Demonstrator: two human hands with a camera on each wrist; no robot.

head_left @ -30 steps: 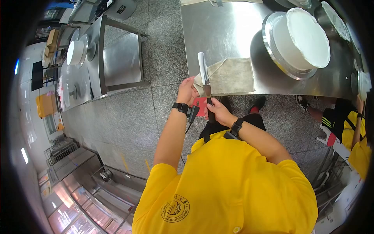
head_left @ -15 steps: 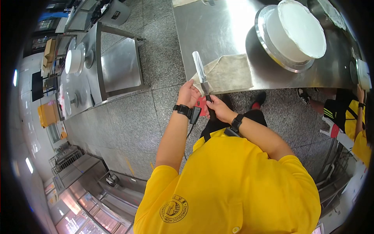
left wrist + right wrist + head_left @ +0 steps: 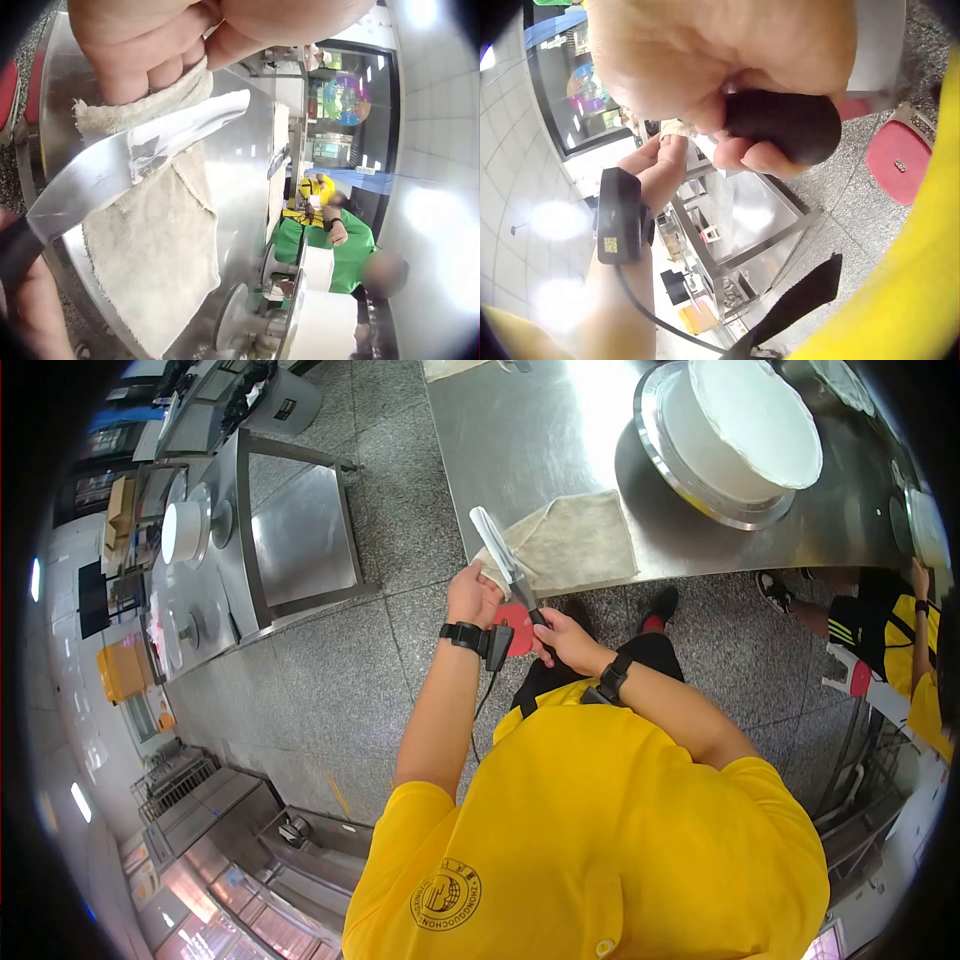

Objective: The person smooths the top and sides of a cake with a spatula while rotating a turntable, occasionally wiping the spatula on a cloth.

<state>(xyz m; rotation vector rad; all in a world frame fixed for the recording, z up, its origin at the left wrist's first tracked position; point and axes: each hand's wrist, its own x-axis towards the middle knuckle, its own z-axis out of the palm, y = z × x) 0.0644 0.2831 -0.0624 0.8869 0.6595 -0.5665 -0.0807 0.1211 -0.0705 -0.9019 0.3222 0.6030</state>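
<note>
In my right hand (image 3: 568, 644) I grip the black handle (image 3: 780, 124) of an icing spatula (image 3: 97, 176). White cream coats part of its metal blade, toward the tip. My left hand (image 3: 474, 598) pinches a corner of a beige cloth (image 3: 154, 255) at the table edge, with fingers curled over the fold. The blade slants across this raised corner, close to the left fingers. The rest of the cloth (image 3: 590, 545) lies flat on the steel table. To the right stands a white-frosted cake (image 3: 770, 425) on a metal turntable (image 3: 650, 435).
The steel table (image 3: 500, 440) ends just in front of me. Below its edge is a red stool (image 3: 517, 632). Another steel table (image 3: 250, 550) with a white cake (image 3: 183, 532) stands at left. Another person (image 3: 915, 650) in yellow works at far right.
The spatula has tilted further left, its tip lowering toward my left hand and the cloth's folded corner. The head view has shifted, so the table and cake appear further left.
</note>
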